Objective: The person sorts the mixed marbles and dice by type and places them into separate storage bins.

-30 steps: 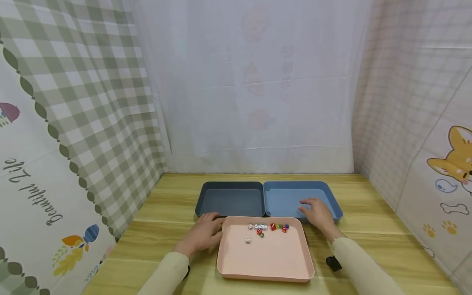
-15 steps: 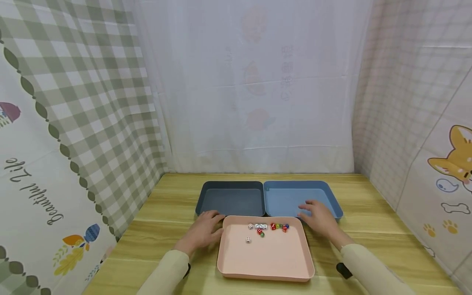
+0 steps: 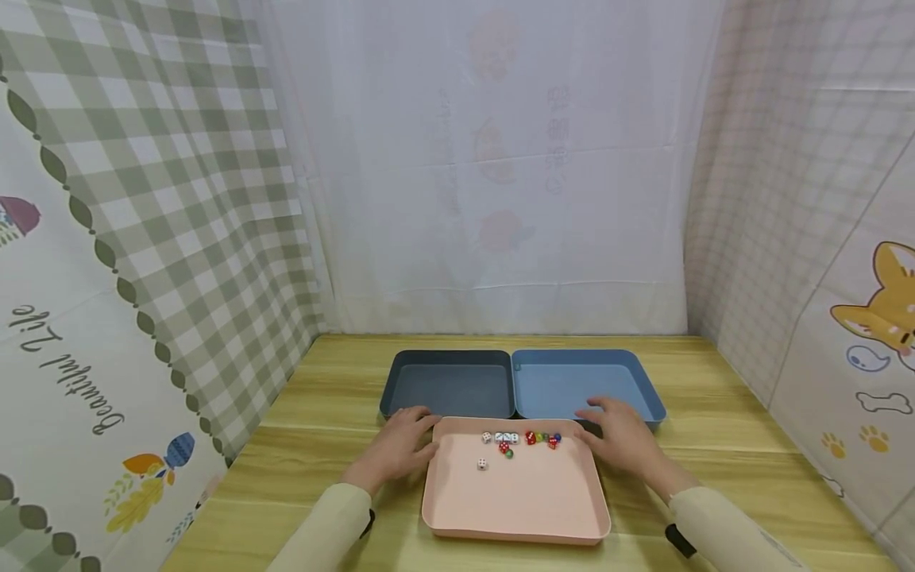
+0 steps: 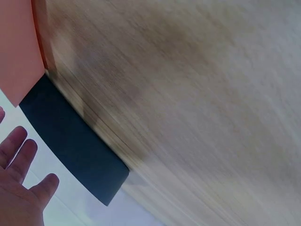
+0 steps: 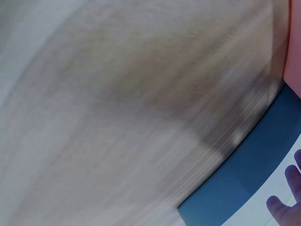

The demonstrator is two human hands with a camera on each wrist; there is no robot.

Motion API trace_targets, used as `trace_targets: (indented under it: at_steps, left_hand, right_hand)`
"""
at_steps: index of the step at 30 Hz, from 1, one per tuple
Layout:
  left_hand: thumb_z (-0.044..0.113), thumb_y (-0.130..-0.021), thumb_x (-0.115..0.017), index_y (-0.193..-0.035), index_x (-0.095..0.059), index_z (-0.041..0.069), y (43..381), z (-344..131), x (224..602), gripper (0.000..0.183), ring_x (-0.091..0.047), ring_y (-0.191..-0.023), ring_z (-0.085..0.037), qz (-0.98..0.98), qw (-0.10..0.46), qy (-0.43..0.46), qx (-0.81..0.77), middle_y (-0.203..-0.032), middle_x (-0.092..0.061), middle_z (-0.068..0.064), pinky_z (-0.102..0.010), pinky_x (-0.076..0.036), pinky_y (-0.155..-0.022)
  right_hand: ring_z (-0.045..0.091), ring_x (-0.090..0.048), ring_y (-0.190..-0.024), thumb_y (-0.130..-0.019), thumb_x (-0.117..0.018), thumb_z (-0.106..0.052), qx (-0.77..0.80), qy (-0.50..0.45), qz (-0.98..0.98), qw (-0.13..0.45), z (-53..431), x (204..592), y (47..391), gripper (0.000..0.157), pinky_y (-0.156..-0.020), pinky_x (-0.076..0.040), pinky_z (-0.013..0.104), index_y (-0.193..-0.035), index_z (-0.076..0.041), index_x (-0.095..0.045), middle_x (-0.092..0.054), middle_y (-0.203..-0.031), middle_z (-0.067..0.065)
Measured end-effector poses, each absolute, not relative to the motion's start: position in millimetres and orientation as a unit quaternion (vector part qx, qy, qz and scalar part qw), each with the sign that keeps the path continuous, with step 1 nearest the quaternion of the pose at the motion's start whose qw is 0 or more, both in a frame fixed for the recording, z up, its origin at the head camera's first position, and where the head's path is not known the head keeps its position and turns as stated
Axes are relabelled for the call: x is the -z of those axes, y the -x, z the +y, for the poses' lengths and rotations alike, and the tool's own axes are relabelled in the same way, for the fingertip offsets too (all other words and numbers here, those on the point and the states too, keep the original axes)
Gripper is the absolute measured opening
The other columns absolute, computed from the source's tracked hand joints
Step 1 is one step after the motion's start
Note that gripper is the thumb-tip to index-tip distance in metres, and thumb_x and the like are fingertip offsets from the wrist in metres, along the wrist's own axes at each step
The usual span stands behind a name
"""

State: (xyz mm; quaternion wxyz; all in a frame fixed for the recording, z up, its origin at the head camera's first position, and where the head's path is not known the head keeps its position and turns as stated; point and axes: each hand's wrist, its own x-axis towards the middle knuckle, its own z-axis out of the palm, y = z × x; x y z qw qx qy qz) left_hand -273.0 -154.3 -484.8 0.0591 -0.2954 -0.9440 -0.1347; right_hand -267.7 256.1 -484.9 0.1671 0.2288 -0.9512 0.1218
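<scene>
A pink tray (image 3: 518,496) lies nearest the person, with dice and small coloured beads near its far side. A white die (image 3: 482,465) sits apart from the row of white dice (image 3: 507,438). Red dice (image 3: 530,438) and a green bead (image 3: 509,454) lie close by. My left hand (image 3: 396,449) rests at the tray's far left corner, fingers loosely extended. At the far right corner my right hand (image 3: 623,441) has its fingertips right by the rim, fingers relaxed and nothing between them. Both wrist views show spread fingers above the trays' edges.
Behind the pink tray stand a dark blue-grey tray (image 3: 453,389) and a lighter blue tray (image 3: 579,381), side by side. One small bead (image 3: 518,367) lies in the blue tray's far left corner. Cloth curtains (image 3: 493,199) enclose the wooden table (image 3: 722,413).
My right hand has drawn back from over the blue tray to the pink tray's far right corner. The left hand has barely moved, and the dice and beads lie as before.
</scene>
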Motion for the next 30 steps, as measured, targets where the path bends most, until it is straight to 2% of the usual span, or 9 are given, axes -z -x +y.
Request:
trace_targets:
  at_steps: [18, 23, 30]
  left_hand:
    - [0.028, -0.097, -0.063, -0.135, -0.061, 0.013, 269, -136, 476, 0.041, -0.050, -0.126, -0.032, -0.938, 0.055, 0.315, 0.136, -0.132, -0.055, -0.013, -0.056, -0.031, -0.111]
    - [0.037, -0.094, -0.066, -0.136, -0.061, 0.017, 269, -130, 474, 0.046, -0.048, -0.129, -0.031, -0.939, 0.041, 0.313, 0.135, -0.135, -0.054, -0.011, -0.051, -0.032, -0.112]
    - [0.041, -0.091, -0.071, -0.134, -0.063, 0.020, 270, -119, 476, 0.048, -0.051, -0.126, -0.027, -0.937, 0.039, 0.324, 0.122, -0.133, -0.057, -0.007, -0.044, -0.039, -0.107]
  right_hand:
    - [0.039, -0.059, -0.105, -0.087, -0.075, -0.027, -0.086, -0.238, -0.949, 0.187, 260, 491, 260, 0.027, -0.088, -0.049, 0.058, -0.108, -0.010, -0.078, -0.064, -0.114, 0.020]
    - [0.037, -0.060, -0.100, -0.087, -0.076, -0.026, -0.081, -0.241, -0.949, 0.188, 259, 490, 257, 0.027, -0.086, -0.050, 0.055, -0.109, -0.010, -0.077, -0.064, -0.111, 0.018]
    - [0.032, -0.060, -0.096, -0.086, -0.077, -0.024, -0.095, -0.239, -0.949, 0.184, 259, 490, 255, 0.029, -0.081, -0.052, 0.051, -0.110, -0.008, -0.077, -0.064, -0.106, 0.015]
